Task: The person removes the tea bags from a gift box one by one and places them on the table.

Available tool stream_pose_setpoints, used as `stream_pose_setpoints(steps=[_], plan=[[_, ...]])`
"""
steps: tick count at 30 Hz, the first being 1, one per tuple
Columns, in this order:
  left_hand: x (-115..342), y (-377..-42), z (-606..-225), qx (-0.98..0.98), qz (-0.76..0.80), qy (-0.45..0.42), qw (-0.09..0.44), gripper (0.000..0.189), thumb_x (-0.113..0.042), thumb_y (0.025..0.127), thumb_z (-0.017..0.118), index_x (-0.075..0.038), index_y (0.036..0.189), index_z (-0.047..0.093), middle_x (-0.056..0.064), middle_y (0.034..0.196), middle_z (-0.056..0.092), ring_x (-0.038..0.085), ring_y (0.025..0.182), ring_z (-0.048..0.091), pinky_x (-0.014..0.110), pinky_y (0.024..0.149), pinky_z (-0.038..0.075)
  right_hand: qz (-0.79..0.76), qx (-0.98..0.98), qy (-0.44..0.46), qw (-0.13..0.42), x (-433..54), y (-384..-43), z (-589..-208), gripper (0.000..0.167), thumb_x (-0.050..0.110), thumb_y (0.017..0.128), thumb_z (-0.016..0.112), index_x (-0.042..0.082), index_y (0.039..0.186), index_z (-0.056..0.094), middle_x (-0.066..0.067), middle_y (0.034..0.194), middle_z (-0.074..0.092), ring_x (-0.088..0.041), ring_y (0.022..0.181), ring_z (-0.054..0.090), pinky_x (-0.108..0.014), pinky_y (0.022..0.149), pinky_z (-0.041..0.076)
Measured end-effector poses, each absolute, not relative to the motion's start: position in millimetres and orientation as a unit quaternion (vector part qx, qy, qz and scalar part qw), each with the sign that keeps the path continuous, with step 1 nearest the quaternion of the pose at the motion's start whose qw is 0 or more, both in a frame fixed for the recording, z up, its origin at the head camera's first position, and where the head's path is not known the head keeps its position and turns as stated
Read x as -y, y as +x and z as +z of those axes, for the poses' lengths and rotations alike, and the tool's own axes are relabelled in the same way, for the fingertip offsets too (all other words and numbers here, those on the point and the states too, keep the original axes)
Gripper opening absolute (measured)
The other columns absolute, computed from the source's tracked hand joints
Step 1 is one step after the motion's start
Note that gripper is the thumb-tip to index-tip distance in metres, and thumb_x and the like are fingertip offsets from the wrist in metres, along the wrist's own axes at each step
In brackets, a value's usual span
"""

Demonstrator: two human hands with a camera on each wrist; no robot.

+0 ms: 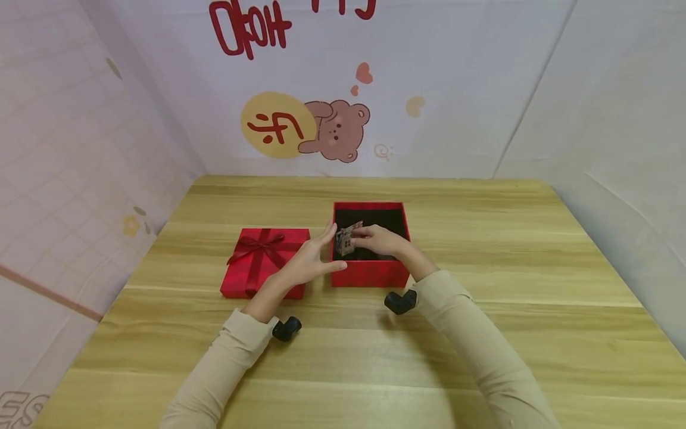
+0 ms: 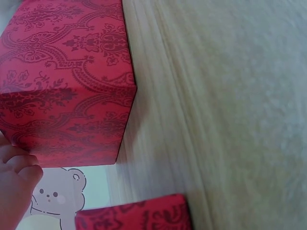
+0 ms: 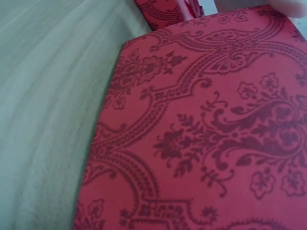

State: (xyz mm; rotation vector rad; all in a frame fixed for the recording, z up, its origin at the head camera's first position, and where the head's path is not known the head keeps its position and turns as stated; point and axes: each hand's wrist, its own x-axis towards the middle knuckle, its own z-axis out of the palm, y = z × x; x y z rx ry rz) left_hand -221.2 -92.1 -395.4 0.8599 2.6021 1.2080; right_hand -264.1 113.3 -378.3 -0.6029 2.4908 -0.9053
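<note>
A red patterned gift box (image 1: 370,274) stands without its lid, its inside dark. My right hand (image 1: 382,239) reaches over its front wall and pinches a small brown and grey house-shaped piece (image 1: 346,243) with a window pattern, inside the box near the left wall. Part of this piece is hidden by the wall and fingers. My left hand (image 1: 311,260) is at the box's left side, fingers stretched against the left wall and thumb at the front left corner. The left wrist view shows its fingers (image 2: 19,165) beside the patterned wall.
Left of the box lies its red lid (image 1: 243,277) with a dark red ribbon bow, partly behind my left forearm. Both stand on a wooden table (image 1: 343,375). A white printed cloth (image 1: 455,89) with a bear hangs behind it. Black wrist cameras (image 1: 401,302) sit at both cuffs.
</note>
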Motion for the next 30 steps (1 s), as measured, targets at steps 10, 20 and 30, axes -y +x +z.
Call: stream_pose_setpoints(steps=[10,20,30], plan=[[93.1,-220.9,-398.8,-0.866,0.407,0.281,0.077,0.09,-0.038,0.082,0.067,-0.001,0.145,0.015,0.012,0.152,0.007,0.029,0.137,0.017,0.045,0.106,0.025,-0.307,-0.904,-0.229,0.19,-112.7,-263.2,-382.6,0.044,0.02,0.094,0.05,0.001,0.133,0.046,-0.018,0.133,0.047,-0.031,0.123,0.043,-0.046,0.1,0.034],[91.8,-223.8,-397.3,-0.866,0.408,0.283,0.069,0.09,-0.04,0.081,0.066,-0.002,0.145,0.015,0.014,0.151,0.008,0.032,0.136,0.019,0.048,0.105,0.025,-0.422,-0.875,-0.198,0.133,-121.7,-259.7,-375.9,0.043,0.013,0.091,0.056,0.004,0.132,0.048,-0.016,0.129,0.052,-0.027,0.1,0.06,-0.037,0.081,0.05],[90.7,-221.6,-394.8,-0.864,0.414,0.279,0.07,0.089,-0.036,0.082,0.067,-0.002,0.145,0.015,0.013,0.152,0.007,0.031,0.137,0.017,0.048,0.106,0.023,-0.525,-0.826,-0.189,0.081,-139.4,-249.1,-361.1,0.039,0.004,0.088,0.056,0.001,0.127,0.053,-0.016,0.129,0.052,-0.024,0.103,0.054,-0.03,0.078,0.047]])
